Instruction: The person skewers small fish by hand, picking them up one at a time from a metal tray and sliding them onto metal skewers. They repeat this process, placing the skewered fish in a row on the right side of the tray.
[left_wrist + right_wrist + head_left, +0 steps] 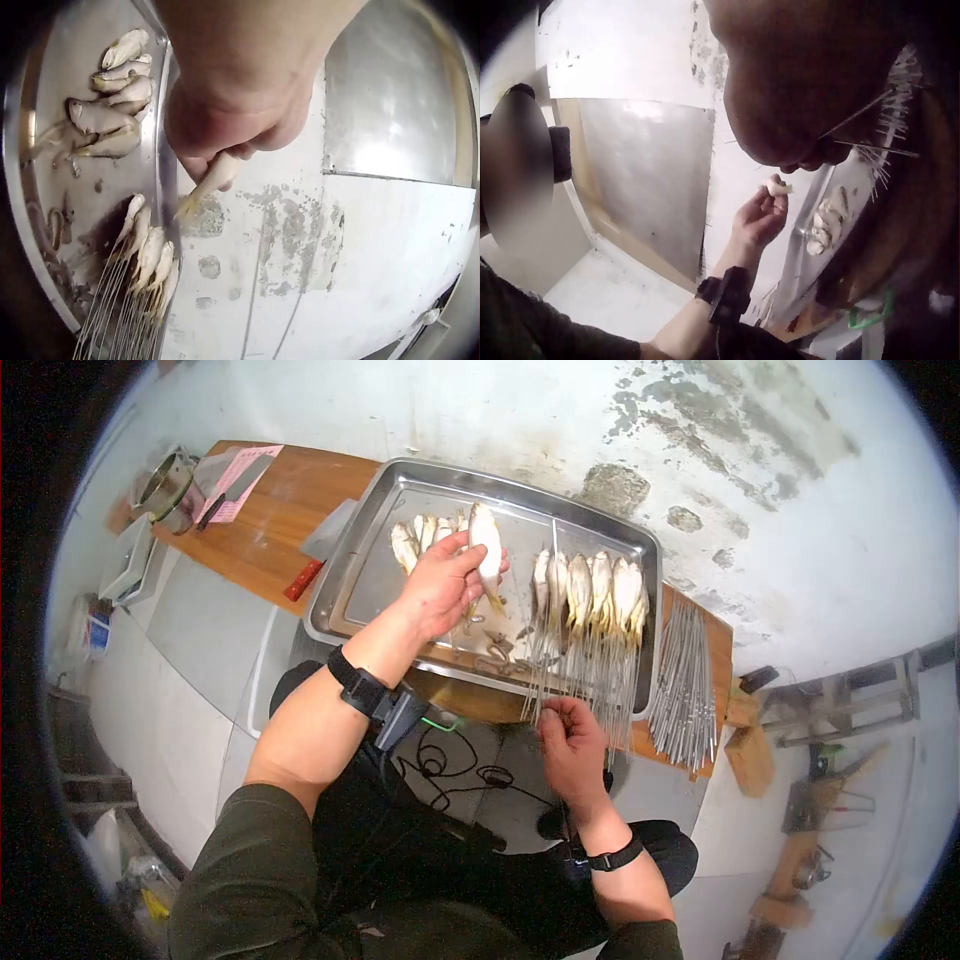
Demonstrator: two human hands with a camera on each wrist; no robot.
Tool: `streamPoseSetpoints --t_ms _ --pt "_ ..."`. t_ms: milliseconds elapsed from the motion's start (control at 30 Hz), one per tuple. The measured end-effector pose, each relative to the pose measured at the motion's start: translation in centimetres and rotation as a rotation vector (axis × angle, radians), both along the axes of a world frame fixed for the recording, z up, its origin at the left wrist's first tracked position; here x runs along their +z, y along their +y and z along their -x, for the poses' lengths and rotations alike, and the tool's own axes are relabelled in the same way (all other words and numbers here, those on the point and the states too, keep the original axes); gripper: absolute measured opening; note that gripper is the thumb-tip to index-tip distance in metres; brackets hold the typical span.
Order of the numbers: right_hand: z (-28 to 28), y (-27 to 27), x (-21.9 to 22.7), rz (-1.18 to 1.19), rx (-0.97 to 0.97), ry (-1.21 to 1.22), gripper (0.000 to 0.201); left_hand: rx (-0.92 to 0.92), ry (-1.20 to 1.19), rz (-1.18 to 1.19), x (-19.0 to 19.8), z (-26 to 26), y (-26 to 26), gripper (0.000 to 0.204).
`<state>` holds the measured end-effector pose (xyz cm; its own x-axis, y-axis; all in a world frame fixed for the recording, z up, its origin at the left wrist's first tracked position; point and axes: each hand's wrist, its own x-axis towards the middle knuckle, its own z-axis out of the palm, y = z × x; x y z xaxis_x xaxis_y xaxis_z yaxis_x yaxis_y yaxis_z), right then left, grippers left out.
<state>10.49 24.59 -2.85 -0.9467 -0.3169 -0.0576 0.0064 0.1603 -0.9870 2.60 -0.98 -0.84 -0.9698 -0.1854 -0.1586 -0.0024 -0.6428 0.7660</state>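
My left hand (440, 590) holds a small pale fish (485, 540) over the middle of the metal tray (520, 497), thumb across its side. The yellowish tail of that fish points down in the head view. Just outside the tray's near edge is my right hand (575, 755), its fingers curled. In the right wrist view thin metal skewers (881, 148) stick out from those fingers. Several skewered fish (603, 585) lie in a row on the tray's right side, skewer ends over the near rim. Loose fish (403, 547) lie at the left, partly hidden by my left hand.
A bundle of bare skewers (683, 690) lies on the wooden table (270, 545) right of the tray. Left of it are a red-handled blade (303, 580), a black-handled knife (240, 482) on pink paper, and a metal pot (172, 495). Dark cables (435, 760) run across the floor.
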Motion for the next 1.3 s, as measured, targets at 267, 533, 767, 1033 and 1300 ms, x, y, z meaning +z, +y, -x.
streamPoseSetpoints --t_ms 267,533,767,1033,1300 --pt "1.7 -1.3 -1.6 -0.018 0.051 -0.013 0.013 0.064 0.027 -0.038 0.2 1.0 -0.4 0.035" --pt "1.9 -0.8 -2.3 -0.020 0.054 0.002 0.012 0.144 0.013 -0.027 0.1 2.0 -1.0 0.036" --pt "1.7 -0.3 -1.8 0.015 0.060 -0.006 0.013 0.168 0.001 0.001 0.8 2.0 -0.3 0.037" --pt "1.6 0.0 -2.0 -0.028 0.062 0.043 0.015 0.143 0.017 0.034 0.3 2.0 -0.2 0.038" --pt "1.6 0.0 -2.1 -0.019 0.052 0.040 0.015 0.137 0.016 0.060 0.5 2.0 -0.2 0.038"
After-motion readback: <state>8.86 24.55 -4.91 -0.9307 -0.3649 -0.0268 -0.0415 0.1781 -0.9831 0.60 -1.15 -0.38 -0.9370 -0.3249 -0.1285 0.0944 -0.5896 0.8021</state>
